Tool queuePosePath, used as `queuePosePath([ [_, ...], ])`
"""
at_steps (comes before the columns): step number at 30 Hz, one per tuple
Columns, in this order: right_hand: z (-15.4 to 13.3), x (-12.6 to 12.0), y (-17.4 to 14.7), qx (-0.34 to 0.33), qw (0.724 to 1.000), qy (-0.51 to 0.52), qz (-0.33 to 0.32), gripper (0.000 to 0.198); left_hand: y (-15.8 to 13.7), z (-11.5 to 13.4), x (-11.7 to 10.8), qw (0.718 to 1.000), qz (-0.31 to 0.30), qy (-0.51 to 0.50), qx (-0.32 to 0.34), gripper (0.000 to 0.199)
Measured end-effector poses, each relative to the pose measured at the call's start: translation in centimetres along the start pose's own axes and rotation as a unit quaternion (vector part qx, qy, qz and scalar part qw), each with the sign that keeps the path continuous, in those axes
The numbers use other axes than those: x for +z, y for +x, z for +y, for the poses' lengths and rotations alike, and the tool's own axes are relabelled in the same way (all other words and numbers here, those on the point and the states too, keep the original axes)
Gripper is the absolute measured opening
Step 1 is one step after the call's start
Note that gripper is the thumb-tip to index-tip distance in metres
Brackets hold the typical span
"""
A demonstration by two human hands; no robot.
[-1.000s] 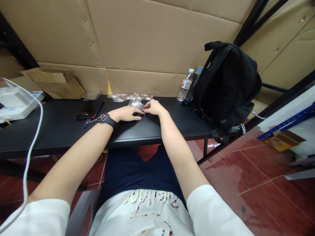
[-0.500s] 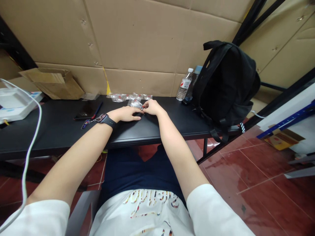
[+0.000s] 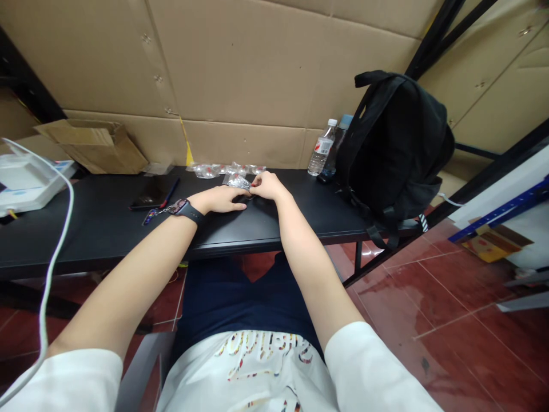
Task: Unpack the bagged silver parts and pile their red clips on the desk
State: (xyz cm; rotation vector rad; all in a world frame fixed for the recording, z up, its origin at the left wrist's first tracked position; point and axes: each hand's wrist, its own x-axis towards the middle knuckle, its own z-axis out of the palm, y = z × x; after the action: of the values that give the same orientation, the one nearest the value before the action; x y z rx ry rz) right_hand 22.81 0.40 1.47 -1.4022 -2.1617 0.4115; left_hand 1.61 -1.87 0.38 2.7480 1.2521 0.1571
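Foil packet: a shiny silver packet (image 3: 238, 181) lies on the black table (image 3: 300, 223), in front of the person, at the fingers of both hands.
Left hand: the left hand (image 3: 221, 199) reaches in palm down, its fingers at the packet's near edge and its thumb apart from them, pointing right; whether the fingers grip the foil is hidden.
Right hand: the right hand (image 3: 266, 186) bends down at the packet's right side, thumb and fingers drawn close together beside a small red bit (image 3: 253, 184); whether they pinch it cannot be made out.
Clear packets: a row of small clear packets (image 3: 208, 170) with red spots lies just behind the foil, near the cardboard wall (image 3: 240, 68).
Wrist: a dark watch (image 3: 182, 209) circles the left wrist, with a small charm (image 3: 150, 216) beside it.
Left of the hands: a dark flat thing (image 3: 146, 194), and farther off a brown paper bag (image 3: 114, 151).
Right of the hands: a water bottle (image 3: 321, 151) stands upright next to a blue-capped bottle (image 3: 338, 150) and a black backpack (image 3: 398, 149).
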Motion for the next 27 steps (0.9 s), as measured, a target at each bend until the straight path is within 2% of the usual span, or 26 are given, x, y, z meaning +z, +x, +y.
queuePosePath([
  [9,0.43,0.41,0.38,-0.018,1.000,0.014,0.011,0.012,-0.31,0.97,-0.64,0.998,-0.024,0.051,-0.009,0.053],
  [16,0.48,0.49,0.52,-0.029,0.999,0.006,0.028,0.015,-0.14,0.90,-0.65,0.997,-0.005,0.068,-0.022,0.052],
  [27,0.18,0.20,0.18,-0.024,1.000,0.019,0.007,0.023,0.12,0.53,-0.13,0.997,0.015,0.079,-0.003,0.048],
])
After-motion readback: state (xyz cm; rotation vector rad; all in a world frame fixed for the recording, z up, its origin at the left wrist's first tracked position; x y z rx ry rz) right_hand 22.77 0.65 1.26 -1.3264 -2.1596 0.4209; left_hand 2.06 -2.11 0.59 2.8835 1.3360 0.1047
